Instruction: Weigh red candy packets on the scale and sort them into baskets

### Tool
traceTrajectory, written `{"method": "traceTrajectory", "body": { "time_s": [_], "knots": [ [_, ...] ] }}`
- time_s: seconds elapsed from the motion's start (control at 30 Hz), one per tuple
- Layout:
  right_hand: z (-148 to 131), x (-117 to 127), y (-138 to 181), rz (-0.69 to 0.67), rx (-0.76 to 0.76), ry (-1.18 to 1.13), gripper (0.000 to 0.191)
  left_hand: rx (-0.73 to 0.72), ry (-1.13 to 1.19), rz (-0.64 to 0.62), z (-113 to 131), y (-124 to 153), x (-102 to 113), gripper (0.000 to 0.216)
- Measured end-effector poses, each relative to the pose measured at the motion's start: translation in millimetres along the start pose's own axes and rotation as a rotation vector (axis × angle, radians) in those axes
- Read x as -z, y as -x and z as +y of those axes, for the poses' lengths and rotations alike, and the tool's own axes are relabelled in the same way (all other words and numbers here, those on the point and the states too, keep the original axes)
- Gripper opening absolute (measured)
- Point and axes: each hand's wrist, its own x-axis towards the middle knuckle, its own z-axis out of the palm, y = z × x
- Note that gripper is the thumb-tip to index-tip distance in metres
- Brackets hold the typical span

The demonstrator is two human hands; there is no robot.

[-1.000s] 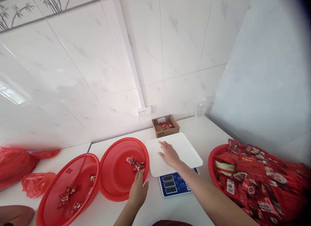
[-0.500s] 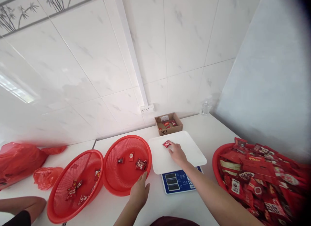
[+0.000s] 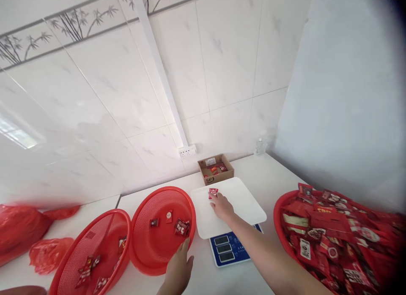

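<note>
My right hand (image 3: 222, 207) reaches over the white weighing pan (image 3: 244, 202) of a digital scale. Its fingertips touch the lower edge of a small red snack packet (image 3: 213, 190) on the pan, and the thumb is apart from the packet. My left hand (image 3: 179, 261) is at the near right rim of a round red plastic basket (image 3: 149, 252), fingers stretched and holding nothing. Inside that basket are a dark red packet (image 3: 182, 227) near the hand, a red packet (image 3: 169, 216) and a small dark packet (image 3: 154, 222). The blue scale panel (image 3: 236, 255) is partly hidden by my right forearm.
A second red basket (image 3: 71, 255) with several packets stands on the left, beside red plastic bags (image 3: 50, 255). On the right, a red basket (image 3: 279, 225) is heaped with packets. A cardboard box (image 3: 218, 176) and a clear plastic bottle (image 3: 260, 147) stand by the wall.
My right hand has moved slightly left over the pan, its fingers now spread at the packet's edge. My left hand stays at the basket rim. The whole view has shifted a little.
</note>
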Motion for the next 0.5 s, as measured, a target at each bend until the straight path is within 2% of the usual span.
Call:
{"method": "traceTrajectory", "body": {
  "time_s": [0.13, 0.27, 0.37, 0.43, 0.5],
  "knots": [
    [-0.1, 0.0, -6.6, -0.007, 0.025, -0.078, 0.030, -0.014, -0.032, 0.013, -0.7, -1.1, 0.4, 0.056],
    [-1.4, 4.6, -4.2, 0.040, 0.000, -0.127, 0.033, -0.030, -0.019, 0.030, -6.5, -6.0, -2.0, 0.055],
    [-17.8, 6.7, 9.2, 0.050, 0.020, -0.191, 0.033, -0.071, -0.040, 0.069, -13.6, -14.0, -6.2, 0.052],
    [-34.3, 7.1, 22.1, 0.031, 0.119, -0.259, 0.027, -0.115, -0.044, 0.115, -17.9, -23.0, -8.7, 0.052],
    [-47.3, 9.5, 36.1, -0.060, 0.371, -0.428, 0.040, -0.165, -0.040, 0.165, -20.6, -35.3, -9.2, 0.051]
  ]
}}
